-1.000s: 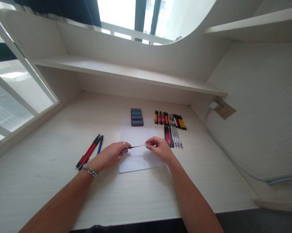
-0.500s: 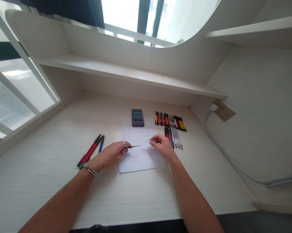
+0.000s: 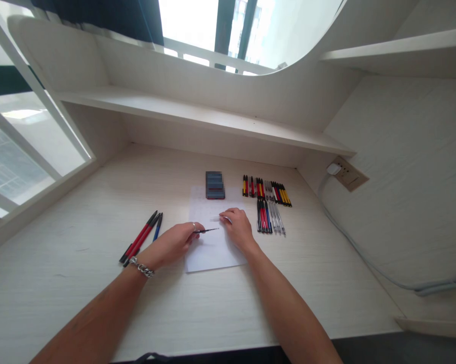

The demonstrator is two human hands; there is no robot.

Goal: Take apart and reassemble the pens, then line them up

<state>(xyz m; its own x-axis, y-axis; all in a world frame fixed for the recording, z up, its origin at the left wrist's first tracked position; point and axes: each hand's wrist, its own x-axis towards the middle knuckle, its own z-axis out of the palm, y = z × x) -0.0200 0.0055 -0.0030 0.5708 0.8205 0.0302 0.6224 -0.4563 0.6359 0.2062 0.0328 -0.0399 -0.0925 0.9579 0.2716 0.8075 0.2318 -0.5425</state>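
My left hand (image 3: 176, 241), with a ring and a chain bracelet, is closed on a thin dark pen refill (image 3: 208, 231) whose narrow tip points right. Opposite it, my right hand (image 3: 236, 227) pinches a small pale, see-through piece (image 3: 214, 219) that looks like a pen tube; its far part is under the fingers. Both hands are over a white sheet of paper (image 3: 212, 258). Left of my left hand lie large red and black pens (image 3: 142, 235) and a blue pen (image 3: 158, 226), partly covered by the hand and wrist.
Beyond the paper's top edge lies a blurred dark phone-like object (image 3: 215, 185). Two rows of pens (image 3: 266, 189) in several colours lie at the right. A low shelf (image 3: 197, 114) runs along the back. A cable (image 3: 341, 227) hangs from a wall socket (image 3: 347, 173).
My right hand has moved left across the paper with the pale piece, closer to the refill's tip. My left hand has stayed nearly still.
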